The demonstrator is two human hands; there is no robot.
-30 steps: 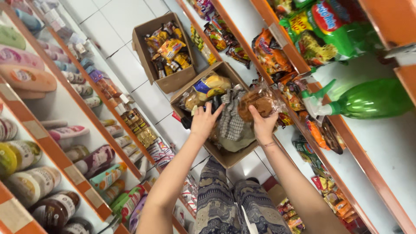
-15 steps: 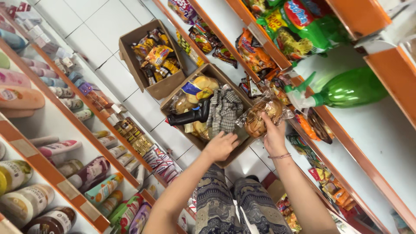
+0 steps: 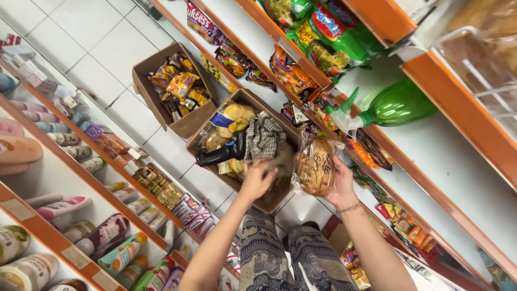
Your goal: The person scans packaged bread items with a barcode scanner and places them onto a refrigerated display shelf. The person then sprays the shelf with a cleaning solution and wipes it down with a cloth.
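My right hand (image 3: 341, 183) holds a clear bag of brown bread rolls (image 3: 315, 166) just above the right side of an open cardboard box (image 3: 270, 201) on the floor. My left hand (image 3: 257, 180) reaches into that box and touches a bag (image 3: 282, 160) inside it. The box also holds a checked cloth (image 3: 264, 137), a black bottle (image 3: 222, 154) and a bag of yellow buns (image 3: 231, 117).
A second cardboard box (image 3: 186, 125) of snack packets stands further along the white tiled aisle. Orange shelves rise on both sides: bottles and tubes at left, snack bags and a green spray bottle (image 3: 392, 105) at right. My patterned trousers (image 3: 291, 258) show below.
My right hand has lifted the bag of rolls out of the box and drawn it back to the right. My left hand moved from the box's middle towards its near side.
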